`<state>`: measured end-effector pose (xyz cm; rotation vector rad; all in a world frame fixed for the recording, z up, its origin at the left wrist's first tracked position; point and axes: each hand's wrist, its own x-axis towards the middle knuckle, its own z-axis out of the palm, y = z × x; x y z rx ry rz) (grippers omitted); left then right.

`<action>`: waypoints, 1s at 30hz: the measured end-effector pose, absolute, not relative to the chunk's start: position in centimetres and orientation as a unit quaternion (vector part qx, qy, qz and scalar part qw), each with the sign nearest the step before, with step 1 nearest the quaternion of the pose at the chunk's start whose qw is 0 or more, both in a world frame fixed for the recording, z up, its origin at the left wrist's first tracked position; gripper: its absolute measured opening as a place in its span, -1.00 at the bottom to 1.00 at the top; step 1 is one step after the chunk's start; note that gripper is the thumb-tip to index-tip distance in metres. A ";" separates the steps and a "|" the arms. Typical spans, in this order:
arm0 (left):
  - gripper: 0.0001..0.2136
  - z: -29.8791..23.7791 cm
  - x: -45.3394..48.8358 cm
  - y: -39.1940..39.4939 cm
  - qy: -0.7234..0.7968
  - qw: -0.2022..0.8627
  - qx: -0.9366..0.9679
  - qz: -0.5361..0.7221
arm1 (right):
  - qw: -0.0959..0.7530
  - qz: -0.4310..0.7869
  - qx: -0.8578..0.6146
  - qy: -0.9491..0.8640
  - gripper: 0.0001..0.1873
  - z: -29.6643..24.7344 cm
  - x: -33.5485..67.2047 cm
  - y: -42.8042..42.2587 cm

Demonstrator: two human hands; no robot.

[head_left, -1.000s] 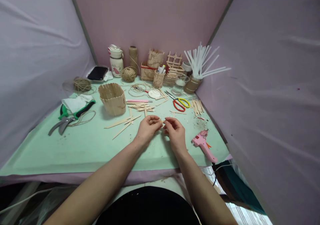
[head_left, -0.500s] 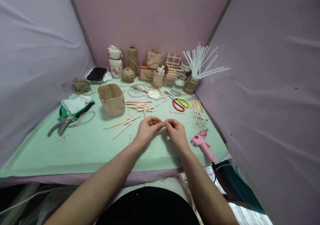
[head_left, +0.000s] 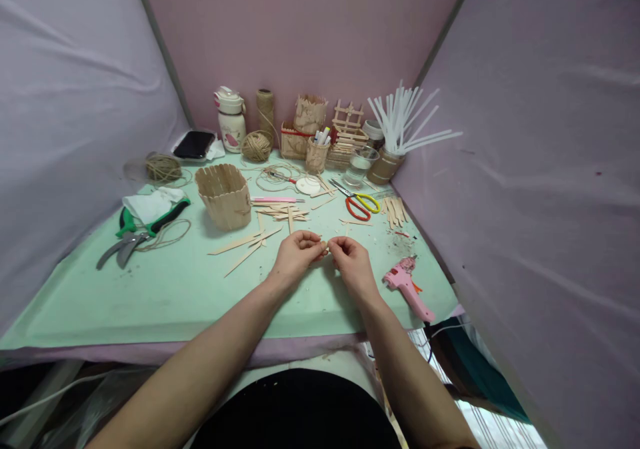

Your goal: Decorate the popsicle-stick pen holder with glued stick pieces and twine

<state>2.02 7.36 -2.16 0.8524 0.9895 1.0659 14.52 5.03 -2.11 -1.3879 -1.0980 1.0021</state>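
My left hand point(head_left: 301, 254) and my right hand point(head_left: 351, 260) meet over the front middle of the table, each closed in a pinch. Between their fingertips is a tiny light piece, mostly hidden and too small to name. Just beyond the hands lies a pile of flat wooden sticks point(head_left: 283, 212), with several more sticks point(head_left: 249, 242) left of my left hand. A pink hot glue gun point(head_left: 407, 289) rests on its side to the right of my right hand. Scissors point(head_left: 357, 201) with red and yellow handles lie behind it.
A wooden-stick basket point(head_left: 225, 199) stands at left, near green-handled pruning shears point(head_left: 150, 226). Along the back are a white bottle point(head_left: 231, 122), twine balls point(head_left: 256, 146), stick-built boxes point(head_left: 295, 142), a water cup point(head_left: 357, 166) and a jar of white glue sticks point(head_left: 387, 166).
Both hands keep their pinch in nearly the same place, fingertips touching. The whole view has shifted very slightly; nothing on the table has visibly moved.
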 end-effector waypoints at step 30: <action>-0.78 -1.7 1.1 8.5 0.470 0.604 0.371 0.526 | 0.168 0.079 -0.609 -0.771 -0.80 -1.7 16.3 7.1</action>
